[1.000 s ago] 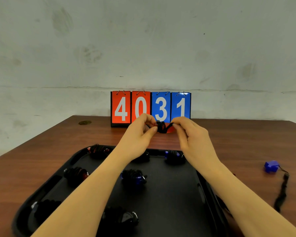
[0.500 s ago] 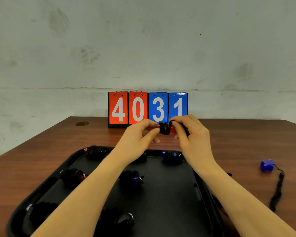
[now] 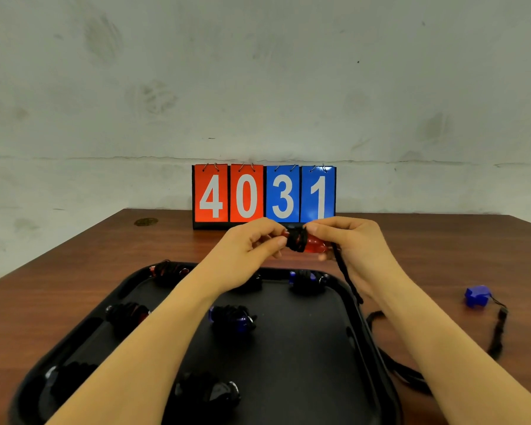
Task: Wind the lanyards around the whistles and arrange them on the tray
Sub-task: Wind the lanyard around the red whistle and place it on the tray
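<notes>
Above the far edge of the black tray (image 3: 334, 363) I hold a red whistle (image 3: 314, 245) partly wound in black lanyard (image 3: 298, 239). My left hand (image 3: 252, 243) pinches its left end. My right hand (image 3: 353, 243) grips the right end, and the loose lanyard tail (image 3: 347, 274) hangs down from it to the table. Several wound whistles lie in the tray, among them a blue one (image 3: 233, 317) in the middle and a red one (image 3: 129, 312) at the left. A blue whistle (image 3: 475, 297) with its lanyard unwound lies on the table to the right.
A flip scoreboard (image 3: 264, 194) reading 4031 stands at the table's back edge against the wall. The unwound black lanyard (image 3: 498, 329) trails toward me on the brown table (image 3: 442, 256). More black cord (image 3: 405, 372) lies beside the tray's right rim.
My hands turned the whistle and drew slightly apart; its red body now shows on the right and the lanyard tail hangs from my right hand.
</notes>
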